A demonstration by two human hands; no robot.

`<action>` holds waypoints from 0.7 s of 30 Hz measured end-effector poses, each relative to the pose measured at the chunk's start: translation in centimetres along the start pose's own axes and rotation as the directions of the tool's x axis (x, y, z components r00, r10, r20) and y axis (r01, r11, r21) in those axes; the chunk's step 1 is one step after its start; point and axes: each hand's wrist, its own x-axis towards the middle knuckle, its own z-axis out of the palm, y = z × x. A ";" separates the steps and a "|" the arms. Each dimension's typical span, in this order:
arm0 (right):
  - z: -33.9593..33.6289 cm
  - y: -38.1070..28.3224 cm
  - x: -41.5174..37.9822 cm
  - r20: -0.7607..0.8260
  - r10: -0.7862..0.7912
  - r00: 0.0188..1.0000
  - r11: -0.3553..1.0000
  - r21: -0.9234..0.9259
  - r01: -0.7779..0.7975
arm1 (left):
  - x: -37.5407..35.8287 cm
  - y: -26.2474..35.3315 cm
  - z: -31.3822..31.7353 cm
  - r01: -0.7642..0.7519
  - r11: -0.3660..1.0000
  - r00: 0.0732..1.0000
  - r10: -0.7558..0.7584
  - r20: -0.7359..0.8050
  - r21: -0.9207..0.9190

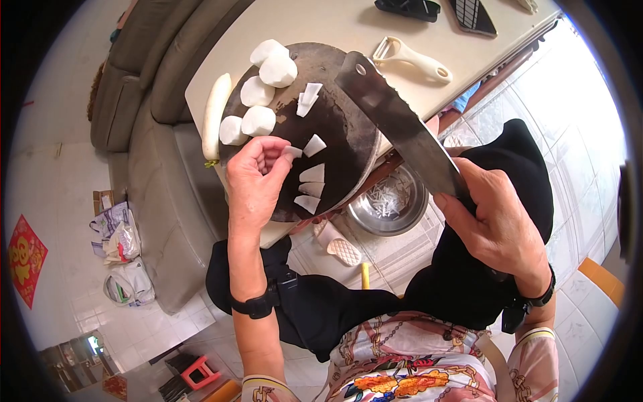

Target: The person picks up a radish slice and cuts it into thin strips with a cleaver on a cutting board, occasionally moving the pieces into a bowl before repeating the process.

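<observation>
Over the left part of a dark round chopping board [345,144], my left hand [258,173] pinches a small white slice [292,152]. Several more slices [312,174] lie on the board to its right, in a loose column. Peeled white chunks [258,121] are grouped at the board's upper left. A whole white radish [216,115] lies beside them on the table. My right hand [499,218] is wrapped round a wide cleaver [408,130]; its blade is raised over the board's right edge, pointing up and left. The cleaver's handle is mostly hidden in that hand.
A white peeler [414,60] and a phone [473,15] lie on the table [362,23]. Below the table edge is a metal bowl [418,213] holding thin white strips. A grey sofa [157,201] stands at left.
</observation>
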 end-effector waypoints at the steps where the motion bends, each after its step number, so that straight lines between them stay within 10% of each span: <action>1: 0.0 0.0 0.0 -0.007 -0.011 1.000 1.000 -0.013 0.011 | -0.2 0.4 0.2 0.042 0.998 0.999 -0.041 0.008 -0.048; 21: -0.4 0.3 -0.1 0.064 -0.008 0.998 0.998 -0.055 0.012 | -1.1 -0.4 1.0 0.113 0.956 0.993 -0.116 0.008 -0.271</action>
